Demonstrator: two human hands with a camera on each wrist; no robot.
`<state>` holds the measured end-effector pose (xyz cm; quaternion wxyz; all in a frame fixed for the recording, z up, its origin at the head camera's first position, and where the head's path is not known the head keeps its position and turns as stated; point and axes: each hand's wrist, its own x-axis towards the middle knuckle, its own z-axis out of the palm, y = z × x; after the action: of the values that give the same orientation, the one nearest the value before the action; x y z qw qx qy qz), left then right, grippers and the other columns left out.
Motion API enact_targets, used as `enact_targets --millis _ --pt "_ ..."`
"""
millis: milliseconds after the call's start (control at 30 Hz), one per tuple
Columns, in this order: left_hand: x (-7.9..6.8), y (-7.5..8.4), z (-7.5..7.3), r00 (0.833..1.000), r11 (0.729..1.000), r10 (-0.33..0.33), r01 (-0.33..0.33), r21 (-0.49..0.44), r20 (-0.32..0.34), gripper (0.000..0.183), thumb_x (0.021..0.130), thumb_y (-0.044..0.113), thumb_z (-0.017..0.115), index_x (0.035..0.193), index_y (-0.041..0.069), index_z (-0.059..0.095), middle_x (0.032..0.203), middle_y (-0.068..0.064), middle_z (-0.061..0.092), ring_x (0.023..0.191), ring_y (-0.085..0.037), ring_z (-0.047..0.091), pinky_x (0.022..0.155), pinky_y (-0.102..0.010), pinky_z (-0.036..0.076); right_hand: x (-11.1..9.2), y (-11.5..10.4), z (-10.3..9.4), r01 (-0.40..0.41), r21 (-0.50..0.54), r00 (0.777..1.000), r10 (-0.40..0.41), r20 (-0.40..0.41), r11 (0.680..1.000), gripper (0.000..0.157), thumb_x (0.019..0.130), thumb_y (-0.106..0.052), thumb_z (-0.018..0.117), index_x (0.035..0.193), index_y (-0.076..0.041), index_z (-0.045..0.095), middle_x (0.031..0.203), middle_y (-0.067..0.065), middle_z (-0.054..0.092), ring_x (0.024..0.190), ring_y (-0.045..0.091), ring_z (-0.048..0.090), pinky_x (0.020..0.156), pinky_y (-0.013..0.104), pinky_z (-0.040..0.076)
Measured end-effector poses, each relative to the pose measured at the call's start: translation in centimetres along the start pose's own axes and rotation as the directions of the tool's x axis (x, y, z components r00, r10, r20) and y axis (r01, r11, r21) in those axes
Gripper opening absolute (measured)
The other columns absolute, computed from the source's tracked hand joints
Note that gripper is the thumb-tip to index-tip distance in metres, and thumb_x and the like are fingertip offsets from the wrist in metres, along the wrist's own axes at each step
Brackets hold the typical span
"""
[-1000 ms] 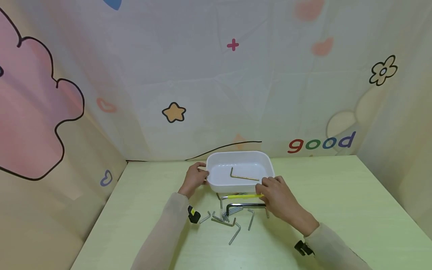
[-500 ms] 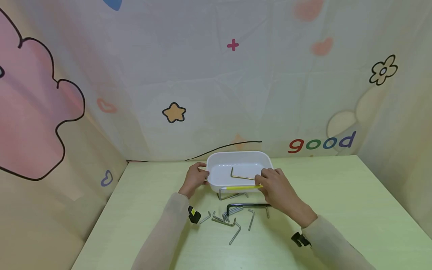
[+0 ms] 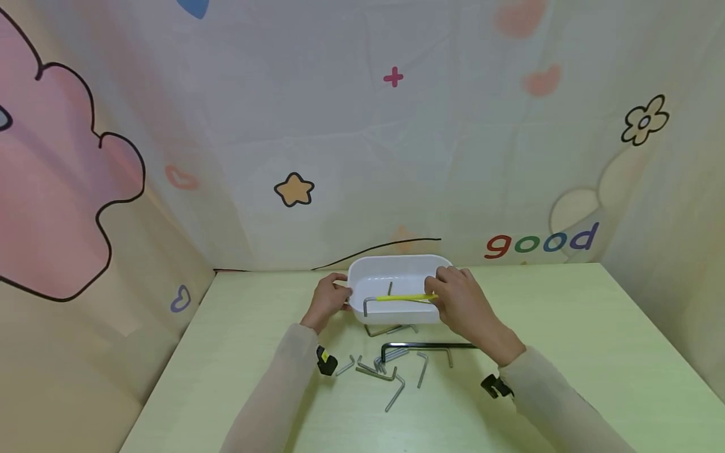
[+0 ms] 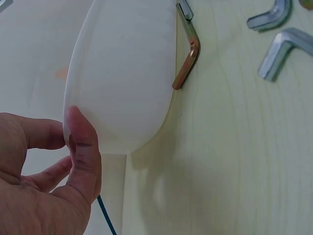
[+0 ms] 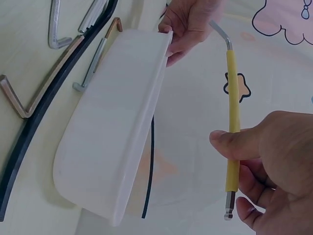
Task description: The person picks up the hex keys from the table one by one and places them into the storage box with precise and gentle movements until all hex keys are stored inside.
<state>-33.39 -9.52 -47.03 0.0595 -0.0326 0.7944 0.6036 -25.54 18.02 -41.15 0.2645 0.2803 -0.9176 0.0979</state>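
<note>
Currently clamping the tray [image 3: 403,316] by its left edge with the left grip [image 3: 326,301], pinching the yellow key [image 3: 401,297] above with the right grip [image 3: 461,303], perhaps tipping it onto the front edge by pinching off-centre.

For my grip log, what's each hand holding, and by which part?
The right hand holds a hex key by its yellow sleeve; the left hand, a white dish by its rim.
</note>
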Motion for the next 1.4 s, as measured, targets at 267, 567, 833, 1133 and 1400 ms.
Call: enact_targets --millis 267,567,833,1133,1400 --pt "-0.1 0.2 0.0 1.000 1.000 0.011 -0.011 -0.004 0.001 0.040 0.092 0.003 0.058 0.131 -0.003 0.053 0.102 -0.023 0.064 0.077 -0.026 0.070 0.064 -0.028 0.060 1.0 0.9 0.4 -0.011 -0.003 1.000 0.011 -0.005 1.000 0.026 0.072 0.000 0.083 0.085 -0.012 0.064 0.079 0.003 0.058 0.075 0.022 0.052 0.071 0.036 0.043" --pt "0.5 -0.3 0.1 1.000 1.000 0.007 -0.007 -0.006 0.004 0.039 0.091 0.005 0.059 0.129 0.000 0.054 0.096 -0.018 0.065 0.069 -0.018 0.067 0.067 -0.032 0.061 2.0 1.9 1.2 -0.057 0.011 0.998 0.057 0.022 0.998 0.024 0.074 0.000 0.081 0.084 -0.011 0.063 0.077 0.003 0.056 0.074 0.022 0.052 0.067 0.034 0.040" --pt "0.8 -0.6 0.3 1.000 1.000 0.012 -0.012 -0.012 0.001 0.039 0.091 0.004 0.058 0.129 -0.001 0.054 0.099 -0.020 0.065 0.065 -0.016 0.066 0.068 -0.035 0.061 3.2 2.7 2.2 -0.056 0.019 0.998 0.056 0.024 0.998 0.022 0.075 0.000 0.080 0.083 -0.011 0.063 0.076 0.003 0.054 0.074 0.024 0.054 0.067 0.035 0.042" --pt "1.0 -0.4 0.4 1.000 1.000 0.011 -0.011 -0.014 0.004 0.040 0.092 0.005 0.059 0.131 -0.001 0.053 0.102 -0.023 0.064 0.066 -0.017 0.066 0.072 -0.039 0.061 4.2 3.1 3.3 -0.053 0.008 0.997 0.052 0.051 0.999 0.021 0.076 0.000 0.079 0.085 -0.011 0.063 0.077 0.003 0.054 0.076 0.024 0.056 0.067 0.037 0.044" --pt "0.8 -0.3 0.6 1.000 1.000 0.000 0.000 -0.005 -0.009 0.039 0.092 0.004 0.058 0.130 -0.001 0.054 0.100 -0.020 0.063 0.076 -0.027 0.070 0.067 -0.033 0.061 5.3 3.5 4.4 -0.059 -0.006 0.994 0.059 0.094 0.998 0.021 0.077 -0.002 0.080 0.084 -0.011 0.062 0.079 0.004 0.056 0.080 0.026 0.057 0.073 0.042 0.049"
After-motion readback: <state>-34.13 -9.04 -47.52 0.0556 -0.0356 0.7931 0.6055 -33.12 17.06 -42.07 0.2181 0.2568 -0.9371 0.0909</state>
